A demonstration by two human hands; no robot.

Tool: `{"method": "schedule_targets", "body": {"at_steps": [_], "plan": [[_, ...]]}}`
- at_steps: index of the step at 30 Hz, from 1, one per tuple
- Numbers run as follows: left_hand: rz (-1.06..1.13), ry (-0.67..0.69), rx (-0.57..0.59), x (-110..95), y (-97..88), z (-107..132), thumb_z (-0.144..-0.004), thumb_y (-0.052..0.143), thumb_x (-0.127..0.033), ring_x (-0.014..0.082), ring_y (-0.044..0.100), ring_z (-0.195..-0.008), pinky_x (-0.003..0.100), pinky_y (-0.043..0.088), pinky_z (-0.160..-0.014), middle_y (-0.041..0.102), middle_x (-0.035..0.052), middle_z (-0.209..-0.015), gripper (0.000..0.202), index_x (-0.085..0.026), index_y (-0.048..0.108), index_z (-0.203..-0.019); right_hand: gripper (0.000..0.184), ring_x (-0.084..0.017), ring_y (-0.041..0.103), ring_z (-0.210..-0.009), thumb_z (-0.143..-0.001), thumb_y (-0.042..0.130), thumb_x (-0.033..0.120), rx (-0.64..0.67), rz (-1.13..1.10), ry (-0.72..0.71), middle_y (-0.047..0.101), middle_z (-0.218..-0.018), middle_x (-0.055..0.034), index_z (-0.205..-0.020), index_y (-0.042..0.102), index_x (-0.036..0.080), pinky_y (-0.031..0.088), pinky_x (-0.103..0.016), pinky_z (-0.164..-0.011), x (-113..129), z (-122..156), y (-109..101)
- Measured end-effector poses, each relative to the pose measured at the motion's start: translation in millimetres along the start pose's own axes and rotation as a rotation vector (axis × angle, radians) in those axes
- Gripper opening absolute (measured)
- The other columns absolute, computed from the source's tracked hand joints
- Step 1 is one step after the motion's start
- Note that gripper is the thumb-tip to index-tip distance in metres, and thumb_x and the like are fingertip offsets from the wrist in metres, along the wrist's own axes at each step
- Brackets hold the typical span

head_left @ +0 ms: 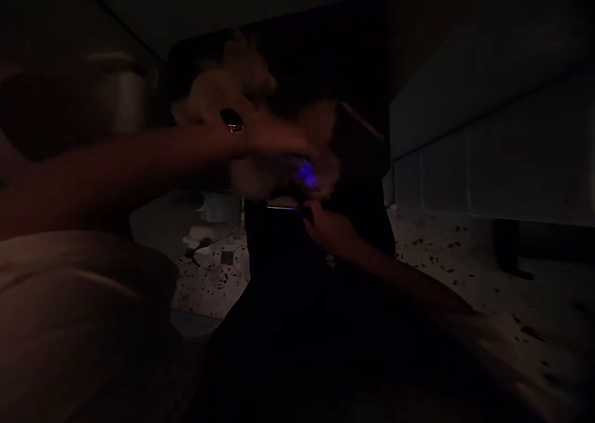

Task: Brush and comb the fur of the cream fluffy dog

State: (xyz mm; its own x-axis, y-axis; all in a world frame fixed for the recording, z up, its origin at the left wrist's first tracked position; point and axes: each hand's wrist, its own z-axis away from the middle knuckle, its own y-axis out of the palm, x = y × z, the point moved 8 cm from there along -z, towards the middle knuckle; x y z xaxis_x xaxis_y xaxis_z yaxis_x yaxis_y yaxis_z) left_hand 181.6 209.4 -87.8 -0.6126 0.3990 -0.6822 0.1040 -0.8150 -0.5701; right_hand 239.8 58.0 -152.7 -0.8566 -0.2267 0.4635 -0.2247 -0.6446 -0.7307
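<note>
The scene is very dark. My left hand [283, 147] reaches across from the left with a dark watch on its wrist. It is smeared by motion around something pale, and a small blue-violet light [305, 173] glows just under it. My right hand [328, 227] comes up from the lower right, its fingers curled at the edge of a dark object with a thin bright line [282, 208]. What either hand holds I cannot make out. A pale fluffy shape [223, 88] sits behind the left wrist.
The floor is speckled terrazzo [446, 255]. A grey tiled ledge or wall [493, 144] runs along the right. A pale cylindrical container [121, 94] stands at the back left, and small white items [209, 221] lie on the floor beyond my left arm.
</note>
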Motion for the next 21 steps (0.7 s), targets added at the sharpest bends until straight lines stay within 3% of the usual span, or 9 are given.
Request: {"method": "schedule_targets", "body": {"at_steps": [2,5,8,10,12,16,18,21], "plan": [[-0.133,0.091,0.146,-11.1,12.6,-10.6,-0.08,0.07,0.0,0.0085,0.054,-0.071,0.018,0.037,-0.068,0.067,-0.005,-0.081,0.02,-0.018,0.072,-0.089,0.04,-0.023,0.069,-0.087,-0.099,0.035,0.032,0.009,-0.027,-0.077,0.069,-0.112,-0.0133,-0.132,0.05,0.015,0.051,-0.03,-0.073,14.6,-4.8,-0.2],[-0.317,0.079,0.183,-15.6,18.5,-26.1,-0.085,0.068,-0.007,0.0081,0.049,-0.066,0.02,0.033,-0.062,0.062,-0.0029,-0.077,0.009,-0.014,0.069,-0.092,0.045,-0.026,0.066,-0.096,-0.101,0.029,0.033,-0.114,0.047,-0.119,0.067,-0.115,-0.0162,-0.137,0.048,0.015,0.052,-0.035,-0.079,24.8,-20.7,-18.2],[-0.295,0.016,0.19,-16.1,19.8,-37.1,-0.085,0.071,-0.012,0.0083,0.048,-0.063,0.021,0.032,-0.059,0.06,-0.0033,-0.072,0.003,-0.013,0.068,-0.087,0.053,-0.029,0.064,-0.101,-0.101,0.024,0.026,-0.249,0.163,-0.087,0.065,-0.118,-0.0181,-0.152,0.033,0.019,0.052,-0.04,-0.082,23.1,-33.6,-39.6],[-0.218,-0.008,0.202,-14.7,20.3,-40.5,-0.088,0.068,-0.014,0.0088,0.049,-0.063,0.021,0.033,-0.06,0.061,-0.0029,-0.071,0.003,-0.012,0.068,-0.086,0.059,-0.028,0.064,-0.096,-0.099,0.023,0.021,-0.265,0.204,-0.07,0.066,-0.114,-0.0168,-0.158,0.02,0.025,0.053,-0.04,-0.08,19.4,-35.8,-45.7],[-0.111,0.012,0.131,-12.7,14.2,-40.1,-0.094,0.059,-0.017,0.0098,0.054,-0.07,0.021,0.039,-0.066,0.064,-0.0014,-0.078,0.009,-0.012,0.067,-0.094,0.063,-0.025,0.066,-0.09,-0.099,0.025,0.019,-0.241,0.211,-0.049,0.067,-0.107,-0.0149,-0.159,0.011,0.029,0.054,-0.038,-0.078,14.1,-32.5,-45.6],[0.01,0.078,-0.219,4.7,-14.1,-16.1,-0.095,0.04,0.0,0.0102,0.058,-0.108,0.02,0.044,-0.095,0.063,0.0031,-0.12,0.035,-0.01,0.053,-0.127,0.065,-0.021,0.067,-0.074,-0.1,0.026,0.024,-0.165,0.201,0.015,0.07,-0.096,-0.011,-0.159,-0.001,0.029,0.054,-0.035,-0.072,0.9,-17.4,-38.2],[-0.128,0.01,-0.201,22.2,-12.2,1.4,-0.091,0.042,0.003,0.0128,0.055,-0.117,0.024,0.041,-0.103,0.058,0.006,-0.132,0.048,-0.009,0.045,-0.137,0.063,-0.021,0.067,-0.073,-0.101,0.025,0.027,-0.154,0.208,0.03,0.071,-0.097,-0.0093,-0.158,-0.002,0.031,0.054,-0.034,-0.071,-4.0,-10.1,-37.3],[-0.506,0.009,-0.05,34.3,2.2,20.8,-0.093,0.051,-0.014,0.0174,0.059,-0.105,0.031,0.044,-0.095,0.061,0.0073,-0.127,0.052,-0.015,0.042,-0.144,0.062,-0.02,0.068,-0.073,-0.102,0.026,0.03,-0.15,0.219,0.055,0.072,-0.098,-0.007,-0.158,-0.001,0.034,0.054,-0.032,-0.07,-10.6,-2.4,-39.0]]}}
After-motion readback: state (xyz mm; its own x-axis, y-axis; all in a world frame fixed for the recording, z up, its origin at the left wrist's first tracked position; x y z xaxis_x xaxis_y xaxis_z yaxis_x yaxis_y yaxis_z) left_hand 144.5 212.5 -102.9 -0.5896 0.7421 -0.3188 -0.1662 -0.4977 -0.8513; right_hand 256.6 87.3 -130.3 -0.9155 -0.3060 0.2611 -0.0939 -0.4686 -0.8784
